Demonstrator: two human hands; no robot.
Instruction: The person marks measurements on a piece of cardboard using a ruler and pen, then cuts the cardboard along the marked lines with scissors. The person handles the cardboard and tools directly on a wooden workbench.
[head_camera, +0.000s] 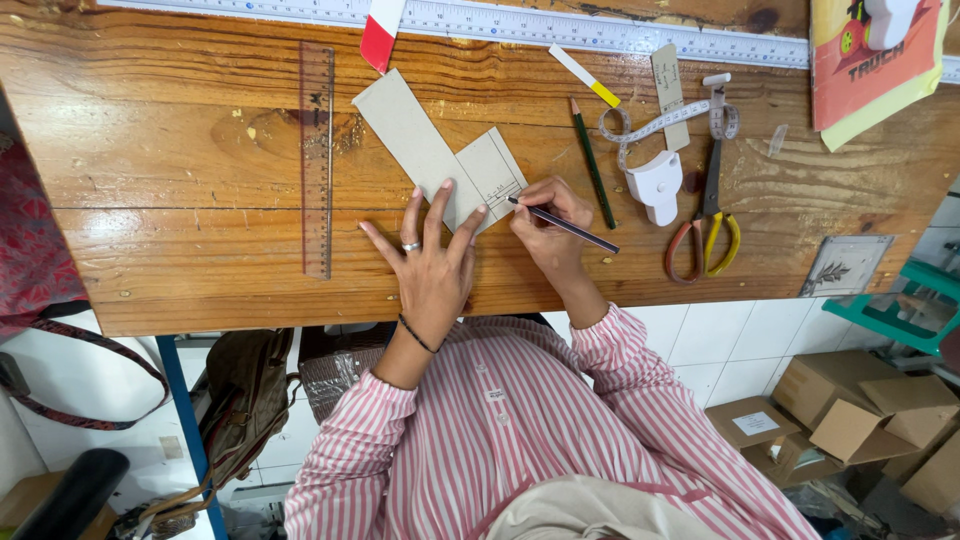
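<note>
My left hand (430, 262) lies flat with fingers spread, pressing on the near end of a grey cardboard piece (430, 150) on the wooden table (180, 170). A ring is on one finger and a dark band on the wrist. My right hand (548, 225) grips a dark pencil (572, 228) whose tip touches the cardboard's right flap, where faint pencil lines show. Both sleeves are pink and white striped.
A transparent brown ruler (317, 160) lies left of the cardboard. A green pencil (592, 162), white tape measure (657, 180) and red-and-yellow scissors (707, 225) lie to the right. A long steel ruler (560, 30) runs along the far edge. Cardboard boxes (850, 420) sit on the floor.
</note>
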